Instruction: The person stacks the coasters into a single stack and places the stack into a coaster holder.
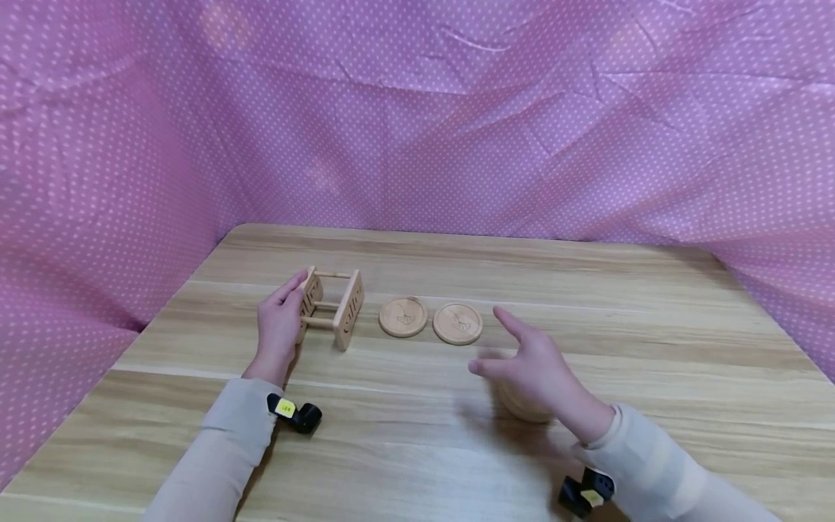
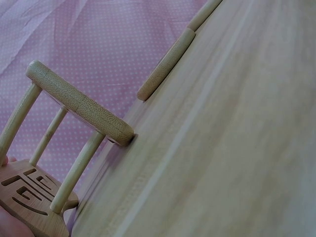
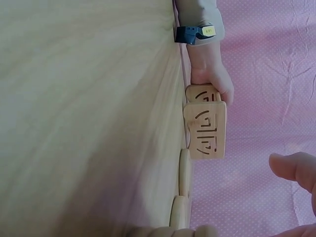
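Note:
On the left of the table stands a wooden coaster holder (image 1: 349, 308), two cut-out panels joined by thin rods. My left hand (image 1: 279, 322) grips its left panel from the outside, and the right wrist view shows the thumb over the panel's edge (image 3: 202, 92). To the right lie two round wooden coasters, a left one (image 1: 403, 317) and a right one (image 1: 458, 324), flat and side by side. My right hand (image 1: 536, 368) hovers with thumb and forefinger spread and nothing between them. Beneath it is a stack of round coasters (image 1: 520, 411), mostly covered by the hand.
The wood-grain table (image 1: 404, 457) reaches back to a pink dotted cloth (image 1: 417, 159), which hangs behind it and along both sides. Each sleeve carries a small black wrist camera, a left one (image 1: 296, 415) and a right one (image 1: 585, 493).

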Action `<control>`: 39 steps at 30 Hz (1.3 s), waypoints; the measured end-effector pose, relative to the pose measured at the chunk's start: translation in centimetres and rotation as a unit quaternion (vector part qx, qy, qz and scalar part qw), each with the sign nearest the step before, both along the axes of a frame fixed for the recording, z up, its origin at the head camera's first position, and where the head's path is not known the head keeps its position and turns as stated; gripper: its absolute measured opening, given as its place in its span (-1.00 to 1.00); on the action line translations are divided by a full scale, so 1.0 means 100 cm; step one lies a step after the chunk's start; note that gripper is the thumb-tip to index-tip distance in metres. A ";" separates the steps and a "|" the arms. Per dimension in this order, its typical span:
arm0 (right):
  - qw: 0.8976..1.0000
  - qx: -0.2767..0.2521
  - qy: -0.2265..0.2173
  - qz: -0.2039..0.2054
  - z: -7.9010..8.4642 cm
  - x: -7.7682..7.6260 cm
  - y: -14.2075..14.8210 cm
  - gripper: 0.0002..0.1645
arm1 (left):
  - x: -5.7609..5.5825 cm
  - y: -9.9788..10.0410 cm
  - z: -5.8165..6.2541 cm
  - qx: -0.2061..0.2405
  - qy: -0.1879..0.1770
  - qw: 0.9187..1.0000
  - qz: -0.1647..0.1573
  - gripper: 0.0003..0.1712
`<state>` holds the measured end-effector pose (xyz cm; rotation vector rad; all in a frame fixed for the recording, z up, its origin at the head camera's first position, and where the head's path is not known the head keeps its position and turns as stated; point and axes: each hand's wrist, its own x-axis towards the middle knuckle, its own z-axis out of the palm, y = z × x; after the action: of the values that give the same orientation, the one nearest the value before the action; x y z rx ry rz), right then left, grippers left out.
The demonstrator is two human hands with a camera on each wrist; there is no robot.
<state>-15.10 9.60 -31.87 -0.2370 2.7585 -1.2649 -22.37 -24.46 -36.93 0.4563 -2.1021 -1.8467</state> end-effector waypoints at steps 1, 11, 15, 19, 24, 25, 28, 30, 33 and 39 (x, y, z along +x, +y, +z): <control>1.000 -0.002 -0.005 0.000 0.000 -0.001 0.000 0.17 | 0.000 0.000 0.000 -0.001 0.000 1.000 0.000 -0.59; 0.999 -0.026 -0.039 0.004 0.006 -0.012 -0.004 0.16 | 0.001 0.001 -0.001 -0.002 0.004 1.000 0.001 -0.59; 0.999 -0.025 -0.046 0.006 0.007 -0.017 -0.006 0.13 | 0.002 0.002 0.001 -0.004 0.004 1.000 0.000 -0.60; 0.998 -0.020 -0.054 0.008 0.007 -0.022 -0.008 0.13 | 0.002 0.003 0.001 -0.004 0.005 1.000 0.000 -0.60; 0.997 -0.027 -0.072 0.007 0.003 -0.027 -0.011 0.17 | 0.003 0.003 0.001 -0.004 0.003 1.000 -0.001 -0.60; 0.997 -0.028 -0.073 0.006 0.003 -0.028 -0.012 0.18 | 0.003 0.003 0.002 -0.004 0.002 1.000 -0.001 -0.60; 0.997 -0.027 -0.076 0.003 0.002 -0.030 -0.014 0.20 | 0.003 0.003 0.002 -0.004 0.003 1.000 0.000 -0.60; 0.997 -0.028 -0.074 0.002 0.002 -0.032 -0.016 0.20 | 0.004 0.004 0.002 -0.005 0.004 1.000 0.003 -0.60; 0.997 -0.034 -0.068 0.005 0.002 -0.036 -0.018 0.21 | 0.004 0.004 0.001 -0.007 0.003 1.000 0.007 -0.60; 0.997 -0.029 -0.066 0.009 0.004 -0.043 -0.021 0.23 | 0.003 0.004 -0.001 0.002 0.002 1.000 0.007 -0.60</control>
<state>-19.40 7.47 -31.45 -0.1744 2.6059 -1.3082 -22.05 -24.07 -36.99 0.4672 -2.0866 -1.8427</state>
